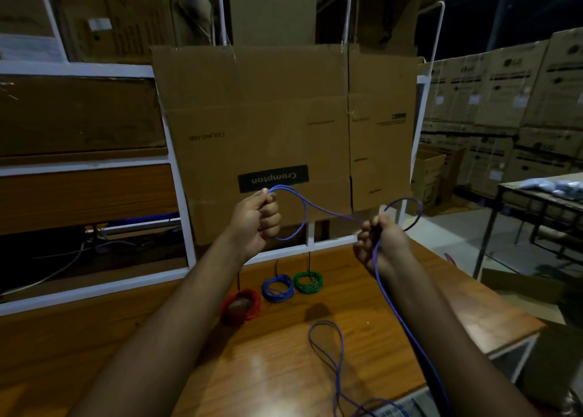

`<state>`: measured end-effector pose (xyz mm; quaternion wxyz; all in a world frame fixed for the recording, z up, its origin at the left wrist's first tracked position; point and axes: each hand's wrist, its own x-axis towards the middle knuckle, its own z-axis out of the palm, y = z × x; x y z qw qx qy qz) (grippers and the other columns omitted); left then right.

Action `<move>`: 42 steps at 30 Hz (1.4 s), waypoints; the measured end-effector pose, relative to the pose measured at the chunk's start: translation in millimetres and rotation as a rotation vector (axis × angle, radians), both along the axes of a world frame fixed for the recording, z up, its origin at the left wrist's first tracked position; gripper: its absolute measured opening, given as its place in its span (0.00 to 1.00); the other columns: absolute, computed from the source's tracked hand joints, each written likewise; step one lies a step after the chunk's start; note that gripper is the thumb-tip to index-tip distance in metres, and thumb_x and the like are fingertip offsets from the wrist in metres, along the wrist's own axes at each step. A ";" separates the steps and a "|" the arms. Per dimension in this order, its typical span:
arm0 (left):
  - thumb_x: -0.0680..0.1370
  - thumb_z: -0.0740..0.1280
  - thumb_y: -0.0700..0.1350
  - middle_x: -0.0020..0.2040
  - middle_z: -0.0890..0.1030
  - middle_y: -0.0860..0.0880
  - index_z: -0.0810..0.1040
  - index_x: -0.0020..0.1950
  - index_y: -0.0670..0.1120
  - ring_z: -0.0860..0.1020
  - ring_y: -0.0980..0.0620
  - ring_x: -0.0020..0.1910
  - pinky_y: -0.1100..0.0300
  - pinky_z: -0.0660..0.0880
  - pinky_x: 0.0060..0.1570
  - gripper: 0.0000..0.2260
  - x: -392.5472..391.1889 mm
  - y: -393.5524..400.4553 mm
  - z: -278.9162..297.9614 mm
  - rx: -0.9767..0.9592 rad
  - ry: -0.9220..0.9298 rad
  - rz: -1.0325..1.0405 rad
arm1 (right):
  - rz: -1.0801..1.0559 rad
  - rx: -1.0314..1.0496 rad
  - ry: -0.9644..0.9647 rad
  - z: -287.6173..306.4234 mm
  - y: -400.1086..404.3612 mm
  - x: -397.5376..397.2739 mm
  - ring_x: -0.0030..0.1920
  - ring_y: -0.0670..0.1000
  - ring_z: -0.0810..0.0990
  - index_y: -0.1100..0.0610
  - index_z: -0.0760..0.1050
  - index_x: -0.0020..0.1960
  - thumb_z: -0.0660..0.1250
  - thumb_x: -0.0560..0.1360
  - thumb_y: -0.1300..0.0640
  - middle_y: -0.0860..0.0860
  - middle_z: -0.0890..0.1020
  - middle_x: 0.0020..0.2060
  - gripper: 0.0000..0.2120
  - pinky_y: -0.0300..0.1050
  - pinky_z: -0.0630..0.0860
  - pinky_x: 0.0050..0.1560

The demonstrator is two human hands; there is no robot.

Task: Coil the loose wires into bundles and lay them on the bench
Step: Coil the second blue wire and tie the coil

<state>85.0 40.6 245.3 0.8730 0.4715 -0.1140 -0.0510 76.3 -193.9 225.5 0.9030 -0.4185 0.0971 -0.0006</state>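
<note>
Nearest the camera, a thin, glossy blue wire (pixel 339 382) lies in a slack, narrow loop on the polished wooden bench (pixel 284 369), whose reddish grain catches a soft glare; the strand trails off the near edge and also rises in a long, smooth line up the inside of the right forearm. Both bare arms reach forward above the bench. The right hand (pixel 380 243) is curled into a fist round the wire, which leaves the top of the fist as a rounded loop arching out to the right. From that fist the wire sags across the gap in a shallow curve to the left hand (pixel 257 219), whose fingers and thumb are closed tight on it, pinching the top of a second round loop that hangs in front of the knuckles. Beyond the arms, three finished coils lie flat on the bench in a slanting row, near one another but apart: a red bundle (pixel 241 306) nearest, a blue bundle (pixel 277 288) in the middle and a green bundle (pixel 308 282) farthest, each a small thick ring of many turns with a dark tie end standing up from it. Behind the bench a flattened brown cardboard box (pixel 284 126), creased and matte, leans against a white metal rack (pixel 176 176). Far right, stacked cartons (pixel 504 101) form a wall behind a dark-framed table (pixel 520 195).
</note>
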 end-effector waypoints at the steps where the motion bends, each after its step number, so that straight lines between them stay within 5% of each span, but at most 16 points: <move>1: 0.85 0.49 0.49 0.24 0.61 0.54 0.65 0.41 0.47 0.58 0.58 0.19 0.63 0.50 0.22 0.15 -2.2 -1.4 1.1 0.017 -0.016 -0.030 | -0.015 -0.089 0.065 -9.0 0.1 5.4 0.28 0.48 0.67 0.53 0.67 0.37 0.53 0.85 0.45 0.49 0.72 0.29 0.21 0.40 0.65 0.29; 8: 0.86 0.48 0.49 0.25 0.61 0.54 0.64 0.41 0.47 0.57 0.59 0.19 0.62 0.50 0.23 0.16 -9.1 -5.7 13.9 0.053 -0.081 -0.045 | 0.461 -0.456 0.230 -36.8 -10.2 9.9 0.19 0.43 0.61 0.57 0.70 0.38 0.54 0.85 0.49 0.47 0.65 0.22 0.21 0.34 0.57 0.16; 11: 0.86 0.48 0.48 0.24 0.61 0.55 0.64 0.41 0.47 0.57 0.58 0.19 0.62 0.50 0.23 0.16 -6.6 0.5 12.2 0.058 -0.054 0.012 | 0.515 -0.965 0.196 -25.5 -24.0 4.7 0.22 0.45 0.64 0.55 0.72 0.40 0.55 0.84 0.50 0.47 0.69 0.24 0.18 0.37 0.59 0.22; 16: 0.86 0.49 0.49 0.25 0.60 0.54 0.64 0.40 0.48 0.57 0.58 0.20 0.61 0.48 0.25 0.16 -5.8 6.8 2.6 0.032 -0.011 0.079 | 0.462 -1.433 0.206 -19.5 -48.2 11.6 0.29 0.48 0.69 0.58 0.71 0.43 0.54 0.85 0.53 0.53 0.73 0.33 0.15 0.40 0.69 0.31; 20: 0.86 0.49 0.49 0.25 0.61 0.54 0.65 0.40 0.48 0.57 0.58 0.20 0.62 0.50 0.24 0.16 -7.5 5.3 6.7 -0.006 -0.028 0.038 | 0.515 -1.758 0.230 -26.7 -48.7 6.9 0.34 0.49 0.71 0.60 0.74 0.47 0.59 0.83 0.58 0.55 0.76 0.43 0.09 0.41 0.70 0.35; 24: 0.86 0.49 0.50 0.26 0.61 0.54 0.65 0.41 0.47 0.58 0.58 0.20 0.63 0.53 0.22 0.16 -9.1 -1.4 13.0 -0.059 -0.050 -0.072 | 0.824 -1.828 0.156 -33.6 -28.3 2.0 0.39 0.48 0.80 0.58 0.80 0.50 0.59 0.83 0.50 0.51 0.81 0.42 0.15 0.41 0.77 0.41; 29: 0.85 0.50 0.50 0.26 0.62 0.54 0.66 0.41 0.48 0.54 0.57 0.23 0.64 0.55 0.21 0.15 -10.9 -5.1 20.5 -0.088 -0.076 -0.156 | 0.161 -2.256 -0.050 -39.3 -8.2 -12.6 0.37 0.45 0.77 0.52 0.74 0.42 0.73 0.73 0.42 0.47 0.77 0.37 0.15 0.41 0.75 0.37; 31: 0.85 0.50 0.50 0.26 0.62 0.54 0.66 0.41 0.48 0.52 0.56 0.24 0.65 0.55 0.21 0.15 -11.4 -6.0 26.5 -0.092 -0.086 -0.182 | -0.015 -2.264 -0.145 -33.0 -0.3 -16.2 0.38 0.46 0.76 0.51 0.72 0.45 0.77 0.69 0.42 0.46 0.76 0.39 0.18 0.41 0.73 0.35; 33: 0.85 0.49 0.50 0.25 0.62 0.54 0.65 0.41 0.48 0.51 0.56 0.24 0.65 0.54 0.21 0.15 -11.4 -7.2 32.9 -0.079 -0.093 -0.198 | -0.019 -2.045 -0.341 -25.8 6.3 -12.7 0.43 0.46 0.76 0.49 0.71 0.52 0.76 0.72 0.50 0.47 0.77 0.46 0.16 0.40 0.75 0.39; 36: 0.85 0.49 0.50 0.25 0.62 0.55 0.65 0.41 0.48 0.52 0.56 0.23 0.65 0.53 0.21 0.15 -10.3 -9.8 37.8 -0.066 -0.107 -0.196 | 0.410 -1.301 -0.495 -18.8 12.9 -12.3 0.56 0.49 0.78 0.47 0.76 0.57 0.63 0.80 0.58 0.49 0.78 0.58 0.09 0.47 0.78 0.57; 38: 0.85 0.49 0.50 0.25 0.62 0.55 0.64 0.41 0.49 0.51 0.56 0.24 0.65 0.52 0.21 0.15 -8.4 -9.8 39.0 -0.099 -0.102 -0.191 | 0.650 -0.925 -0.429 -24.4 16.9 -21.9 0.60 0.51 0.80 0.48 0.78 0.61 0.59 0.83 0.50 0.49 0.82 0.58 0.11 0.53 0.76 0.61; 40: 0.85 0.48 0.50 0.25 0.62 0.54 0.65 0.41 0.49 0.50 0.56 0.25 0.65 0.51 0.22 0.15 -6.5 -9.7 42.0 -0.128 -0.095 -0.197 | 0.742 -0.920 -0.419 -40.8 23.8 -30.7 0.60 0.50 0.80 0.48 0.76 0.64 0.63 0.79 0.44 0.49 0.82 0.58 0.16 0.55 0.76 0.63; 42: 0.85 0.48 0.50 0.25 0.62 0.54 0.65 0.41 0.49 0.51 0.56 0.24 0.65 0.52 0.22 0.15 -7.1 -7.7 45.8 -0.129 -0.097 -0.188 | 0.797 -0.997 -0.448 -58.6 32.0 -33.9 0.57 0.51 0.81 0.51 0.77 0.63 0.66 0.79 0.49 0.50 0.82 0.57 0.14 0.55 0.76 0.61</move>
